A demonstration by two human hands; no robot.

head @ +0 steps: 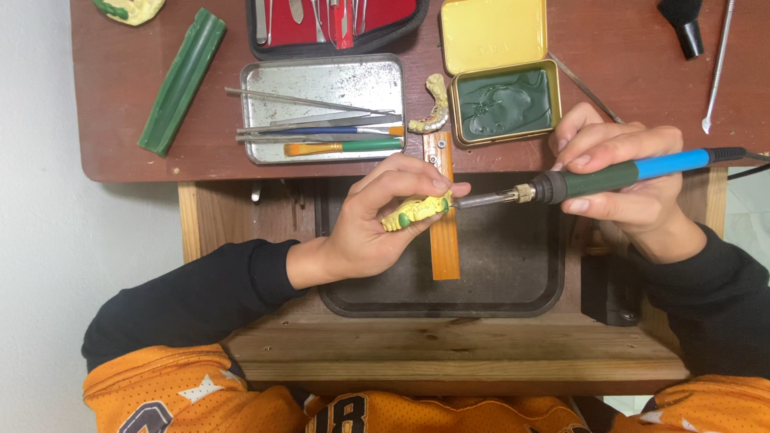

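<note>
Now | left hand grip: yellow dental cast | right hand grip: blue-handled heated tool, tip touching cast

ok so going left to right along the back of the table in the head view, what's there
green wax bar → metal tray with brushes and tools → small yellow dental cast → open tin of green wax → black handle → thin metal tool
</note>
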